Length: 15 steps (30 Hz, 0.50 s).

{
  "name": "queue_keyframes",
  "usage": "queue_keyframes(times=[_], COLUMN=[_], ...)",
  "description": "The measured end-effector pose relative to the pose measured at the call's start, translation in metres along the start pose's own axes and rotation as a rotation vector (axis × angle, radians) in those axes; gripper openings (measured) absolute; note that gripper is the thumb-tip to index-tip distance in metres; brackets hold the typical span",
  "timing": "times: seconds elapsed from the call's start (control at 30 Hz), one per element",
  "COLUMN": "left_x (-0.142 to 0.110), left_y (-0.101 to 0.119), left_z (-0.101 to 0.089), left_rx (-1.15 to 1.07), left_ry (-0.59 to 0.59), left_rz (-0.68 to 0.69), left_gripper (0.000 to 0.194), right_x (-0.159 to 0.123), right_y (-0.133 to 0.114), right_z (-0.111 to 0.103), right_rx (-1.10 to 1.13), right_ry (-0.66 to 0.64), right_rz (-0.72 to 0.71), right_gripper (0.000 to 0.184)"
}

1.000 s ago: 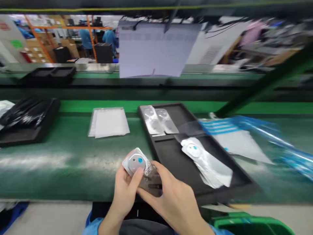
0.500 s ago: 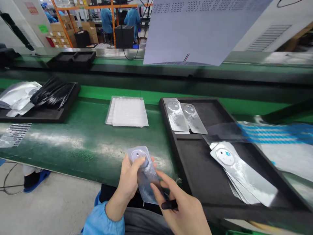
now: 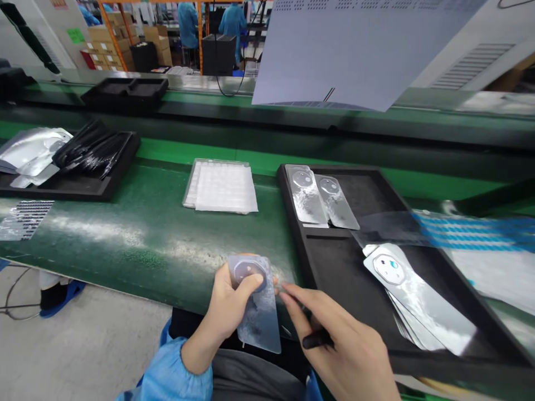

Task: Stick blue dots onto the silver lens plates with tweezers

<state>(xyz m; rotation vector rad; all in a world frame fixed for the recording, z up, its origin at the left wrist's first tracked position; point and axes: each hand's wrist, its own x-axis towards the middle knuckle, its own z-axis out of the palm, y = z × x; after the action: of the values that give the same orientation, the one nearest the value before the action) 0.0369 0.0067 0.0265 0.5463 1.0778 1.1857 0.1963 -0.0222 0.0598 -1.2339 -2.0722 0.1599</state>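
My left hand (image 3: pixel 229 303) grips a translucent film sheet (image 3: pixel 261 320) with a round, camera-shaped outline, its thumb pressed on that outline above the green conveyor belt (image 3: pixel 146 239). My right hand (image 3: pixel 340 345) holds a small black stick-like piece (image 3: pixel 317 338) in its curled fingers, with the fingertips just right of the sheet's edge. A black tray (image 3: pixel 346 289) lies to the right, with a pair of silvery film sheets (image 3: pixel 317 197) at its far end. A stack of similar sheets (image 3: pixel 418 295) lies in its near part.
A white stack of sheets (image 3: pixel 221 188) lies on the belt ahead. To the left, a black tray (image 3: pixel 62 189) holds silver sheets and black wrapping. A blue-striped plastic bag (image 3: pixel 472 234) lies at right. A perforated grey panel (image 3: pixel 355 44) hangs above.
The film sheet now stands more upright and has shifted right in my left hand. My right hand has moved right, away from the sheet. The view has tilted down since the earliest frame.
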Motion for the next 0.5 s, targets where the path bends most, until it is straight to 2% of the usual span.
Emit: queue_keyframes(times=[0.1,0.17,0.5], left_x=[0.000,0.000,-0.001], left_y=[-0.001,-0.002,-0.009], left_z=[-0.001,-0.002,-0.002], left_rx=[0.108,0.119,0.218], left_ry=[-0.015,-0.062,-0.149], left_rz=[0.130,0.161,0.237], left_gripper=[0.026,0.025,0.023], right_x=[0.016,0.020,0.024], right_y=[0.001,0.004,0.015], right_z=[0.001,0.004,0.001], right_rx=[-0.117,-0.185,-0.286], right_ry=[-0.034,-0.050,-0.172], right_rz=[-0.131,-0.184,-0.262], right_gripper=[0.021,0.025,0.031])
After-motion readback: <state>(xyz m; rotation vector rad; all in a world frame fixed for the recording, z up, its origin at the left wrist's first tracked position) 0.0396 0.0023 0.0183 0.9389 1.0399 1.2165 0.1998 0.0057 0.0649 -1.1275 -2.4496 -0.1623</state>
